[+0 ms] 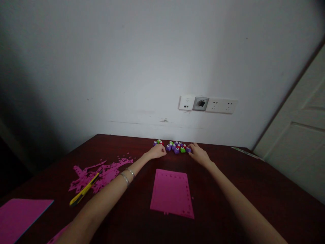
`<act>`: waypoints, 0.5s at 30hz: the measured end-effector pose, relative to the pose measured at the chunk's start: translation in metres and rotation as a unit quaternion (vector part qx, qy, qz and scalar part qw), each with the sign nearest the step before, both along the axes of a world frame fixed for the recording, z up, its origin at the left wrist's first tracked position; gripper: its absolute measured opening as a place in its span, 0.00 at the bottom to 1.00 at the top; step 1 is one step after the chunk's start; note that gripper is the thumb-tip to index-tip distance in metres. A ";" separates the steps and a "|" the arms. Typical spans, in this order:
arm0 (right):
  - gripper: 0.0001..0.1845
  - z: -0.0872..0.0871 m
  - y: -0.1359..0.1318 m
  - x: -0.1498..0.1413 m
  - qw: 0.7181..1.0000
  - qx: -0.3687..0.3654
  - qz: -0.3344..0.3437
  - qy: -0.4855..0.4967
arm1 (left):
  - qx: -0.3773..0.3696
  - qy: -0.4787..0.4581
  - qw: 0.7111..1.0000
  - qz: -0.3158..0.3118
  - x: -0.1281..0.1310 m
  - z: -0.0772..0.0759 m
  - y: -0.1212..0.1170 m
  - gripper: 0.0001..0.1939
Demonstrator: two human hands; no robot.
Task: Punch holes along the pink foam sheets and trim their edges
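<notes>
Several small craft punches (pixel 176 150) in purple, green and red, with white round tops, stand grouped at the back of the table. At the right end of the group, my right hand (pixel 198 154) has its fingertips closed around a purple punch (pixel 188 149). My left hand (pixel 156 151) is curled at the group's left side, just in front of a few more punches (pixel 158 141). What its fingers hold, if anything, is hidden. Between my forearms lies a pink sheet (pixel 170 193) with punched shapes along its top and right edges.
Pink paper scraps (pixel 109 174) are strewn on the left, with a yellow utility knife (pixel 85 191) lying over them. Another pink sheet (pixel 22 217) lies at the front left. Behind the dark red table (pixel 215 210) stands a wall with sockets (pixel 220 105).
</notes>
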State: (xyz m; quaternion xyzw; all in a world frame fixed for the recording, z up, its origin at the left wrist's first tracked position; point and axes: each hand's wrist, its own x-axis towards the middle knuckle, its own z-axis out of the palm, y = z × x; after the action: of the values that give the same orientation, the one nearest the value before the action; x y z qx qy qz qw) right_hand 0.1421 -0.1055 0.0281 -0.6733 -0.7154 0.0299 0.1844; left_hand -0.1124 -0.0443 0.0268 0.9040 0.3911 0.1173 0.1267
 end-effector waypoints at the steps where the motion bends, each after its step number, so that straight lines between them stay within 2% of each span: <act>1: 0.13 0.003 -0.010 -0.006 1.000 -0.006 0.024 0.003 | -0.018 -0.004 1.000 -0.008 -0.004 0.001 -0.006 0.12; 4: 0.09 0.008 -0.042 -0.026 0.992 -0.038 0.116 0.022 | -0.070 -0.028 0.996 -0.042 -0.017 0.003 -0.029 0.12; 8: 0.11 0.005 -0.082 -0.044 0.977 -0.078 0.194 0.045 | -0.137 -0.020 0.987 -0.083 -0.030 0.003 -0.061 0.16; 11: 0.19 0.000 -0.100 -0.048 0.973 -0.091 0.206 0.050 | -0.111 0.029 0.991 -0.075 -0.035 0.005 -0.077 0.22; 15: 0.25 -0.006 -0.104 -0.050 0.974 -0.093 0.200 0.051 | -0.058 0.082 0.992 -0.070 -0.037 0.008 -0.090 0.26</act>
State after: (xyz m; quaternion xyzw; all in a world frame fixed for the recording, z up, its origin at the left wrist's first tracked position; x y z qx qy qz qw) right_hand 0.0923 -0.2096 0.0223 -0.5287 -0.8190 0.1668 0.1479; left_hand -0.1493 -0.1342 0.0350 0.9268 0.3425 0.0104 0.1539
